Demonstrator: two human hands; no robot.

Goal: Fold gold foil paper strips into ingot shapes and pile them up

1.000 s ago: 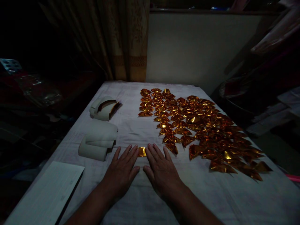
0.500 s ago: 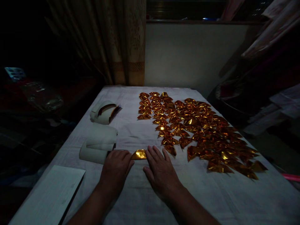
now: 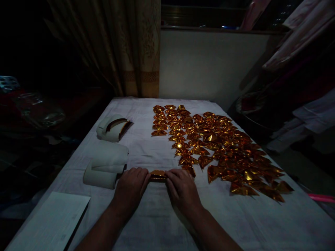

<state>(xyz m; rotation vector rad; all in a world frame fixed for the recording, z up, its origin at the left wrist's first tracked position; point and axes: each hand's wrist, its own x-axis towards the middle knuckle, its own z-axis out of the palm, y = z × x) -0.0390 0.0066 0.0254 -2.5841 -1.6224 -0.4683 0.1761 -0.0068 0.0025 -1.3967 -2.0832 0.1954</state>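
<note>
A small folded piece of gold foil paper [image 3: 158, 175] spans the gap between my two hands near the front middle of the table. My left hand [image 3: 133, 184] pinches its left end, fingers curled over it. Its right end is gripped by my right hand [image 3: 182, 186], with the thumb underneath or in front and the fingers bent over the top. The ends of the paper are hidden by my fingers. Just beyond my right hand lie many folded gold foil ingots [image 3: 188, 139], in rows that merge into a heap on the right.
Curled sheets of pale paper or card [image 3: 111, 157] lie left of my left hand, with another curled piece [image 3: 112, 128] farther back. A flat white box or pad [image 3: 49, 223] rests at the front left. A whitish cloth [image 3: 141, 153] covers the table; a curtain [image 3: 136, 52] hangs behind.
My right hand has gone from lying flat with fingers stretched to gripping the foil paper's right end. The paper now shows a fold line along its length. The view has shifted slightly.
</note>
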